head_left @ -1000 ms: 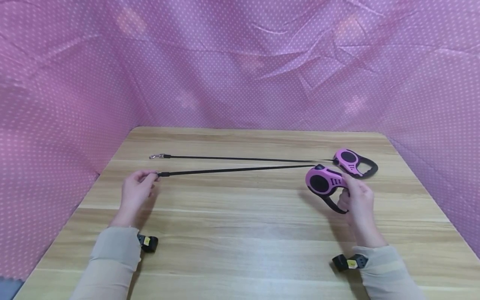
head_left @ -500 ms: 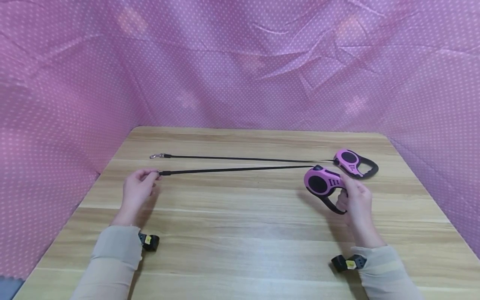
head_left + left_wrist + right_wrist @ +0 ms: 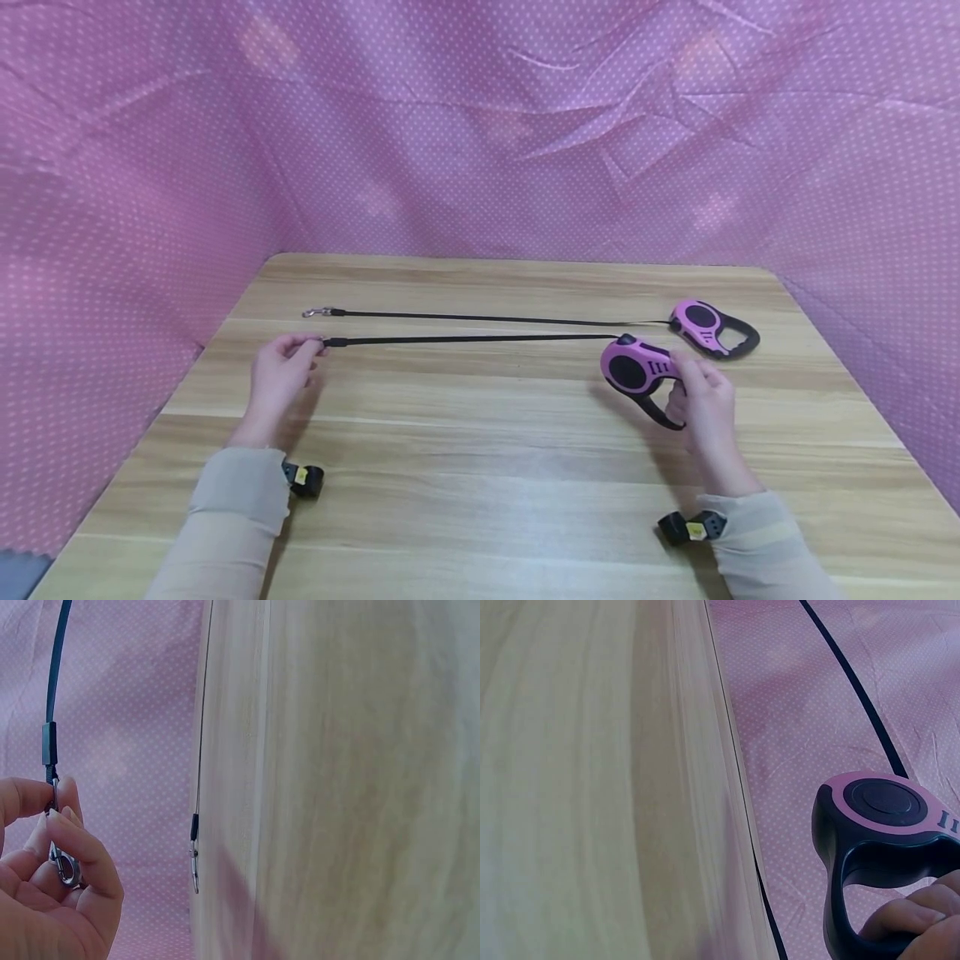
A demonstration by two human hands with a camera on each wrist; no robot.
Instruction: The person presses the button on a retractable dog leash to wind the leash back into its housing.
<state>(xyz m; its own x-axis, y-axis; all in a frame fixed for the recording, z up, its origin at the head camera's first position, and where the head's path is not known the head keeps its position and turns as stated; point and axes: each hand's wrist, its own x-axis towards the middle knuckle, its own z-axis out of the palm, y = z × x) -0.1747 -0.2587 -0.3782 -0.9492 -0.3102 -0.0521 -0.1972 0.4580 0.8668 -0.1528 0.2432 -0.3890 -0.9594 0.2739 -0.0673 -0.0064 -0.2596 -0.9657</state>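
My right hand [image 3: 702,408] grips the black handle of a pink and black retractable dog leash [image 3: 627,367], held above the table. Its black strap [image 3: 472,339] runs straight across to my left hand [image 3: 277,379]. There the thumb and fingers pinch the metal snap hook [image 3: 69,871], just below the black strap sleeve [image 3: 49,742]. Behind it a second pink leash [image 3: 702,323] lies on the table at the right. The second leash's strap stretches left, ending in a silver snap hook [image 3: 317,312].
Both leashes are over a light wood-grain table [image 3: 465,500]. Pink dotted cloth [image 3: 480,150] hangs round its back and sides. A small black camera [image 3: 303,481] is worn at the left wrist, another [image 3: 692,527] at the right.
My right hand has shifted slightly left with the held leash body, and my left hand slightly right. The strap between them is a little shorter. The second leash lies as before.
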